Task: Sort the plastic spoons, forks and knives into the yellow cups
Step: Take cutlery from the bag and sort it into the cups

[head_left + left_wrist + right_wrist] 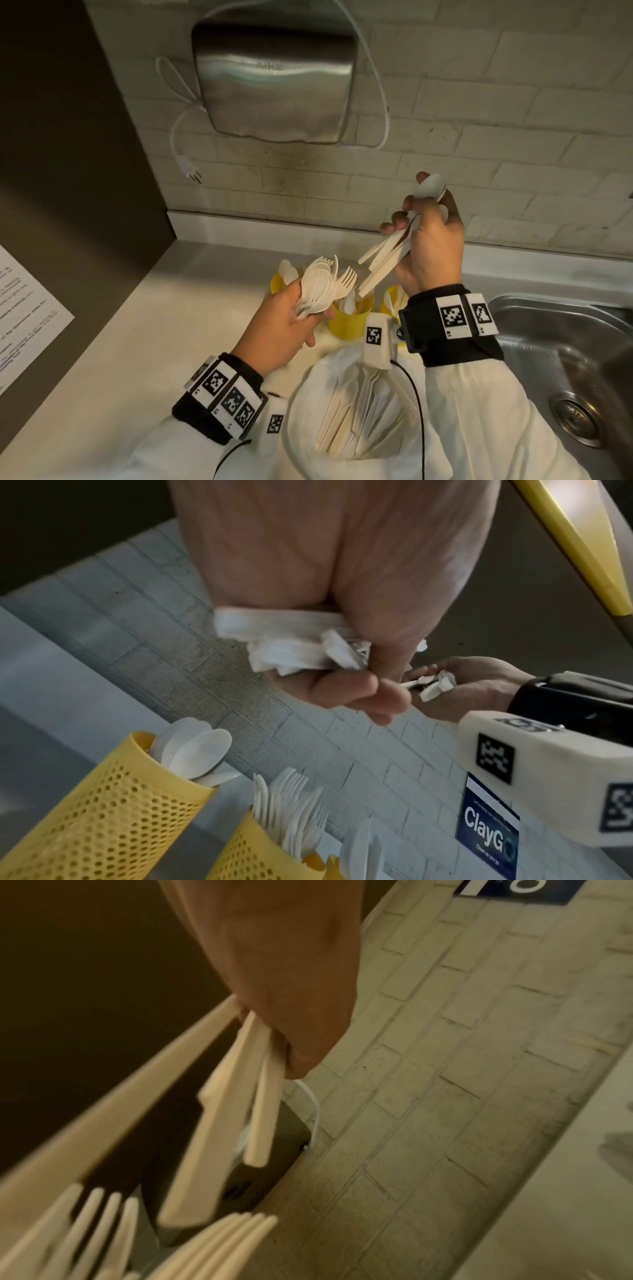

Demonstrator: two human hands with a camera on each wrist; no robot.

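My left hand (pixel 301 315) grips a fanned bundle of white plastic spoons and forks (pixel 323 284) just left of the yellow cups. In the left wrist view its fingers (pixel 342 691) curl round the handle ends (pixel 291 647). Higher and to the right, my right hand (pixel 411 222) holds several white utensils (pixel 383 260), handles pointing down-left toward the middle cup (pixel 349 323); a spoon bowl (pixel 430 186) sticks out above the fingers. The left cup (pixel 113 804) holds spoons, the middle cup (pixel 246 856) forks. The right cup (pixel 390 303) is partly hidden by my right wrist.
An open white bag (pixel 308 394) with more white utensils lies at the counter's front. A steel sink (pixel 548 342) is at the right, a hand dryer (pixel 274 78) with a dangling plug (pixel 193 174) on the brick wall, and a printed sheet (pixel 27 315) at left.
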